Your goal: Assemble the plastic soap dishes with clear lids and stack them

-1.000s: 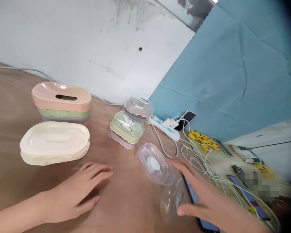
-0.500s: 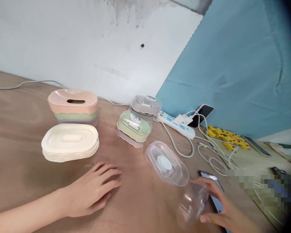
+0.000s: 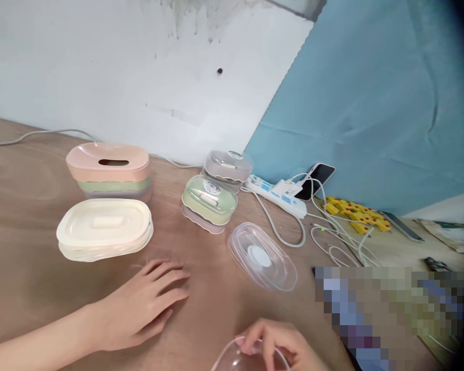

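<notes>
My left hand (image 3: 143,304) lies on the wooden table, fingers stretched out and holding nothing. At the bottom edge, my right hand (image 3: 280,342) pinches the rim of a clear plastic cover (image 3: 235,358), partly cut off by the frame. A stack of clear oval lids (image 3: 272,263) with a white round piece rests beyond that hand. Beyond my left hand is a pile of cream oval lids (image 3: 104,234). Behind it stands a stack of oval boxes, a pink one (image 3: 85,165) with a slot on top. Clear-covered green and grey lids (image 3: 211,208) sit at the centre.
A white power strip (image 3: 278,196) with chargers and tangled cables lies at the right by the blue sheet (image 3: 363,103). A phone (image 3: 317,180) leans there, near yellow pieces with red dots (image 3: 358,214). The lower right is pixelated. A white wall (image 3: 119,67) bounds the back.
My right hand has moved left and nearer, bringing the clear cover to the bottom edge. The left hand stays on the table. The view has shifted slightly.
</notes>
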Demonstrator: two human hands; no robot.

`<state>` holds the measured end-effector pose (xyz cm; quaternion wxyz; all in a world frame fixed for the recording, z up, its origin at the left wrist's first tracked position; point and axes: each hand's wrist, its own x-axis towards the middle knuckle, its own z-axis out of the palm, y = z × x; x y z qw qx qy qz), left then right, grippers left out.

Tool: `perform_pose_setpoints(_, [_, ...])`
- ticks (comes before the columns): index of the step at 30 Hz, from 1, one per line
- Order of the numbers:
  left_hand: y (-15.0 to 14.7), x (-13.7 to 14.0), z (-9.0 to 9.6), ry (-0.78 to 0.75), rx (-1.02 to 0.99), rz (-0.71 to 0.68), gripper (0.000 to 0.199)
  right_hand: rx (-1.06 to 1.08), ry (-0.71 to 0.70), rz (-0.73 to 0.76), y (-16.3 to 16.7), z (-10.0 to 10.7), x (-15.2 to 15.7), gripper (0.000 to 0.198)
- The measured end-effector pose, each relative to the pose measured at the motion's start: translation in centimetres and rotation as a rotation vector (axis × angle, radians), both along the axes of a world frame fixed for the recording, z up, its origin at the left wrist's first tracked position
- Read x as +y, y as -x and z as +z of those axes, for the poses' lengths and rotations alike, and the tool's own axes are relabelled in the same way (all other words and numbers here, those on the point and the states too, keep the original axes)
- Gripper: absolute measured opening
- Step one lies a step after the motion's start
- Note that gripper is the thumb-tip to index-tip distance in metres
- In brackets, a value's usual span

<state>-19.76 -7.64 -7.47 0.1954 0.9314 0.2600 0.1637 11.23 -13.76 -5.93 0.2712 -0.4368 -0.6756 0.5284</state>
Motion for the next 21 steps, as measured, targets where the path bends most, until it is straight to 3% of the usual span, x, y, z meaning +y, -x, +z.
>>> perform_pose_setpoints(6, [0.0,0.0,-0.6,0.001,0.003,0.017,0.049,0.266,-0.036,-0.089,5.8,-3.4,0.9,0.045])
perform_pose_setpoints(8, [0.2,0.2,-0.8,0.005,-0.004,0.002,0.045,0.275,-0.021,-0.133,7.4,-3.8,1.3,0.044])
perform_pose_setpoints(11, [0.5,0.5,-1.1,0.066,0.002,-0.031,0.056,0.282,-0.068,-0.125,9.4,-3.8,1.8,0.039])
perform_pose_setpoints(17, [0.5,0.5,-1.5,0.049,0.001,0.009,0.052,0.293,0.005,-0.104,9.9,-3.6,1.9,0.027])
perform_pose_setpoints(21, [0.4,0.7,-0.7,0.040,0.074,-0.033,0.055,0.322,0.043,-0.139,9.6,-4.9,1.6,0.025])
